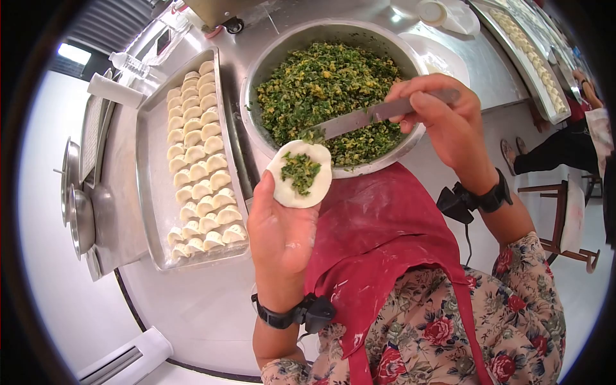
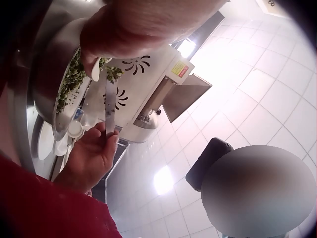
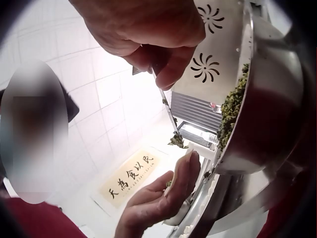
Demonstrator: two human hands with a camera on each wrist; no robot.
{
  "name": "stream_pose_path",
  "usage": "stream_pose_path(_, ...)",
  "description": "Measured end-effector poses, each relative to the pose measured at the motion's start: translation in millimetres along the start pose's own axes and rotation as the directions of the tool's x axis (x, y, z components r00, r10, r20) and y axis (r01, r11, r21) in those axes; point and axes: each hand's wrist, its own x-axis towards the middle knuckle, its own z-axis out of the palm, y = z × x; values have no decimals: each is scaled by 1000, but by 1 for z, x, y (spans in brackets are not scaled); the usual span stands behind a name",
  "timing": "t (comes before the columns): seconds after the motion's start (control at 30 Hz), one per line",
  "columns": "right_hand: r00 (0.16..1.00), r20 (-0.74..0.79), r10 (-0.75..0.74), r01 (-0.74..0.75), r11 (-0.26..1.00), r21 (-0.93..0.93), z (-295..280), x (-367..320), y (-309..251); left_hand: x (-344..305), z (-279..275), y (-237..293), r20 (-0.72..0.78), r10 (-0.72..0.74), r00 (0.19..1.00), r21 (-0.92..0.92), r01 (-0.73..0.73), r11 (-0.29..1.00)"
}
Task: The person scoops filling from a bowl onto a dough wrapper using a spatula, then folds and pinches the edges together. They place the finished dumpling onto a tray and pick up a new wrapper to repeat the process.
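Note:
My left hand (image 1: pixel 282 234) holds a round white dumpling wrapper (image 1: pixel 323 176) near the bowl's front rim, thumb along its left edge. A patch of chopped green and yellow filling (image 1: pixel 299 172) lies on its middle. My right hand (image 1: pixel 446 119) grips a flat metal spatula (image 1: pixel 359 120) by its handle end. The spatula's tip, with bits of greens on it, is at the wrapper's upper edge. Behind both hands, a large steel bowl (image 1: pixel 249 106) contains a heap of the same filling. In the right wrist view, the left fingers (image 3: pixel 181 186) curl round the wrapper (image 3: pixel 179 166).
On the left lies a metal tray (image 1: pixel 154 205) with rows of folded dumplings (image 1: pixel 205 151). Another tray (image 1: pixel 552 115) of dumplings and a white plastic jug (image 1: pixel 459 17) are at upper right. A person (image 1: pixel 564 151) and a wooden stool (image 1: pixel 555 240) are on the right.

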Motion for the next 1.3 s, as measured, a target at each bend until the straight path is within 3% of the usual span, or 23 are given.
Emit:
stream_pose_path(0.1,957,189,-220,258,944,-204,7,-13,-6,3,6,-4,33,-20,999,4,20,1000)
stream_pose_path(0.13,864,349,-362,482,796,-367,8,-12,-10,3,7,-6,33,-23,999,5,23,1000)
stream_pose_path(0.17,810,427,-403,566,727,-389,9,-12,-10,4,8,-6,33,-25,999,6,25,1000)
stream_pose_path(0.23,680,577,-452,719,569,-400,11,-16,-7,6,7,-6,44,-22,999,-9,22,1000)
stream_pose_path(0.37,612,691,-384,775,463,-429,5,-28,-8,10,3,-2,66,-58,996,-43,61,997)
stream_pose_path(0.47,613,669,-420,773,494,-399,0,-29,-13,11,2,-4,47,-56,997,-32,58,998)
stream_pose_path(0.57,723,522,-452,675,621,-398,-6,-31,-14,12,2,-6,74,-66,995,-57,70,996)
stream_pose_path(0.63,848,365,-383,502,802,-324,-10,-32,-11,11,7,-8,34,-85,996,-20,86,996)
stream_pose_path(0.67,899,287,-329,406,874,-268,-11,-33,-8,10,9,-9,12,-95,995,-1,95,995)
stream_pose_path(0.73,989,116,-96,87,993,76,-4,-31,-3,10,11,-12,72,-134,988,-24,136,990)
stream_pose_path(0.8,989,72,131,-148,924,351,1,-26,3,9,11,-14,112,-182,977,-48,188,981)
stream_pose_path(0.9,952,59,300,-295,848,441,4,-18,6,6,18,-17,124,-219,968,-99,232,968)
stream_pose_path(0.93,955,31,293,-281,871,404,3,-17,6,6,15,-17,208,-243,948,-112,270,956)
stream_pose_path(1.1,962,-96,256,-225,940,255,-27,-16,2,7,7,-17,182,-179,967,-98,199,975)
stream_pose_path(1.2,981,-92,174,-146,958,248,-52,-15,1,9,4,-16,131,-155,979,-62,165,984)
stream_pose_path(1.3,983,-181,-34,12,992,-123,-48,-19,-4,8,8,-18,105,-144,984,12,143,990)
